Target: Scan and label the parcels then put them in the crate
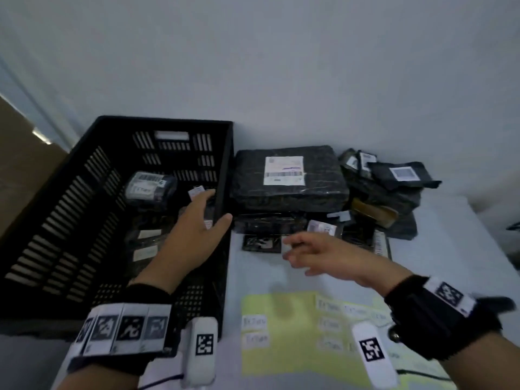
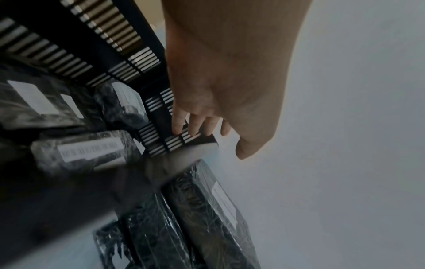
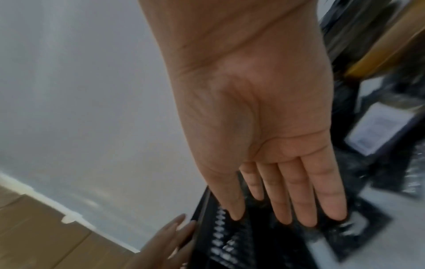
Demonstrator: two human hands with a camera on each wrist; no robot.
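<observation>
The black slatted crate (image 1: 222,170) stands at the left and holds several black wrapped parcels (image 1: 150,185) with white labels. My left hand (image 1: 208,212) is open over the crate's right wall, fingers inside and thumb outside, holding nothing. The left wrist view shows the left hand (image 2: 230,138) with straight fingers above the crate wall (image 2: 156,109). My right hand (image 1: 301,254) hovers open and empty over the table, in front of a small flat black parcel (image 1: 261,243). Its fingers (image 3: 287,200) are straight. A large black parcel (image 1: 287,178) with a shipping label tops the stack beside the crate.
More black parcels (image 1: 394,187) are heaped at the back right against the wall. A yellow-green sheet (image 1: 281,356) with several small handwritten labels (image 1: 254,322) lies at the table's front. A brown surface (image 1: 22,164) shows left of the crate.
</observation>
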